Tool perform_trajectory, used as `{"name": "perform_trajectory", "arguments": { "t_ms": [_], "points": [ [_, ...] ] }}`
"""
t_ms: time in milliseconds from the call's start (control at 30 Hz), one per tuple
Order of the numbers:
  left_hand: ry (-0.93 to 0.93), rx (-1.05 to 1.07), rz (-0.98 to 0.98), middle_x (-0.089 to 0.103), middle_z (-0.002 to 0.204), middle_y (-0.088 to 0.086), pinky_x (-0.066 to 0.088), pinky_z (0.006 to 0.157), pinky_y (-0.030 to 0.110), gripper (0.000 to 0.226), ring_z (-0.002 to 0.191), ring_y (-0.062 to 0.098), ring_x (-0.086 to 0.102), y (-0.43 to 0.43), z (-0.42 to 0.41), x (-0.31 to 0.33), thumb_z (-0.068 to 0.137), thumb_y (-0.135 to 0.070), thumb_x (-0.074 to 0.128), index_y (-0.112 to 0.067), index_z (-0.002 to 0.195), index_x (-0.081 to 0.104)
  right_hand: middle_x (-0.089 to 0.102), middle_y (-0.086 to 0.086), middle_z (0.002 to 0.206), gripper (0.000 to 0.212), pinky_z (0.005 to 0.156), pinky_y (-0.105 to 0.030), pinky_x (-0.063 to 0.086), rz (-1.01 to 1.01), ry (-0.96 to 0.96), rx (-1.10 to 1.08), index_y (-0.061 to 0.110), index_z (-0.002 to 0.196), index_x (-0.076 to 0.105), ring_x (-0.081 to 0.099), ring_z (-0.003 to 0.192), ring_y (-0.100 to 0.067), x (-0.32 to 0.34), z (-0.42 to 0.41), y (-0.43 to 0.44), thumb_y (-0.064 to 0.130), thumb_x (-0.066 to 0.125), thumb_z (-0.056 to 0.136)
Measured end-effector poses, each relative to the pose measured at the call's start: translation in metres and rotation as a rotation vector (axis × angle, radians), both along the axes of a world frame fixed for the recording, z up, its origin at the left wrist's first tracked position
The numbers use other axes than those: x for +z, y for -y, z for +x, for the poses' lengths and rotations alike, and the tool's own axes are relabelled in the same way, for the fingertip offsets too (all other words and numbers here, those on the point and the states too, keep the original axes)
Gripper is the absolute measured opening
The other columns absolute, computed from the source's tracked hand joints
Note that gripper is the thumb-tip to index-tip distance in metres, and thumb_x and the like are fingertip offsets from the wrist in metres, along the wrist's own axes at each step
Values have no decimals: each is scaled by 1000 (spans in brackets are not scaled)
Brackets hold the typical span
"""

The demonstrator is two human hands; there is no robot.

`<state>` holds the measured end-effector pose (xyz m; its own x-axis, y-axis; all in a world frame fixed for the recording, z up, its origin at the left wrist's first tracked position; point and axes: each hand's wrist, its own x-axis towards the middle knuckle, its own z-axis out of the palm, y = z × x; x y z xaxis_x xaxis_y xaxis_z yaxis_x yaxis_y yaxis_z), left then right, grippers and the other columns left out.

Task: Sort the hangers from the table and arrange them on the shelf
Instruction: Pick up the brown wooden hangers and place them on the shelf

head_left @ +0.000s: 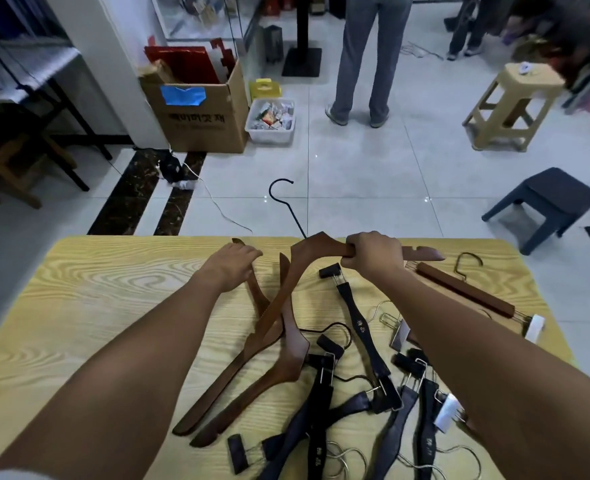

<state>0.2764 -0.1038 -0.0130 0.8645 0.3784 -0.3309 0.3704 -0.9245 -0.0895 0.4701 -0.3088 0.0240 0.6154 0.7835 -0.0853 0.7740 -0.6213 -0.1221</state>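
**Brown wooden hanger (307, 251), lifted.** Your right hand (373, 254) is wrapped firmly round its right arm just beside the apex. The black hook (279, 188) points away from you over the far table edge, and the long left arm slopes back down into the pile.

**Left hand (231, 265).** It lies on a second brown hanger (260, 303) at the far side of the table (96, 289). The fingers bend down over the hanger; whether they close round it cannot be told.

**Remaining pile.** A third brown hanger (293, 355) lies just beside the lifted one. The black clip hangers (321, 393) are tangled nearest you, their wire hooks interlaced. A brown clip-bar hanger (463, 289) lies apart at the right.

**Step in hand (judged).** You are gathering the brown wooden hangers as one sort.
- Raise the held hanger until its lower tip clears its neighbours, so that nothing is dragged along.
- Pin the pile with your left hand while you lift.
- Turn all the hooks the same way before you stack.

**Surroundings.** The floor beyond holds a cardboard box (203, 116) and two stools (511, 102). A standing person (363, 64) is also there. Which fixture is the shelf cannot be told.
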Motion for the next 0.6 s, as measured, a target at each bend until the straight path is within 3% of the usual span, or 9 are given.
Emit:
{"name": "perform_trajectory", "arguments": {
  "t_ms": [300, 467, 600],
  "points": [
    [-202, -153, 16, 36, 148, -2, 22, 114, 31, 56, 137, 19, 32, -12, 17, -51, 92, -20, 54, -21, 144, 33, 67, -1, 88, 19, 64, -29, 32, -32, -24, 53, 23, 93, 65, 62, 91, -24, -36, 0, -9, 39, 61, 84],
    [-266, -226, 142, 41, 141, 2, 22, 113, 32, 46, 135, 22, 34, -11, 14, -60, 92, -16, 52, -19, 137, 40, 68, 0, 87, 15, 61, -28, 30, -46, -14, 66, 24, 92, 64, 62, 89, -23, -46, 1, -7, 37, 60, 85],
    [-297, -249, 240, 37, 143, 3, 20, 114, 35, 47, 134, 24, 33, -4, 13, -61, 93, -13, 51, -17, 138, 36, 67, 1, 85, 14, 61, -27, 33, -62, -33, 83, 25, 88, 62, 63, 87, -23, -51, -1, -4, 39, 59, 85]
  ]
}}
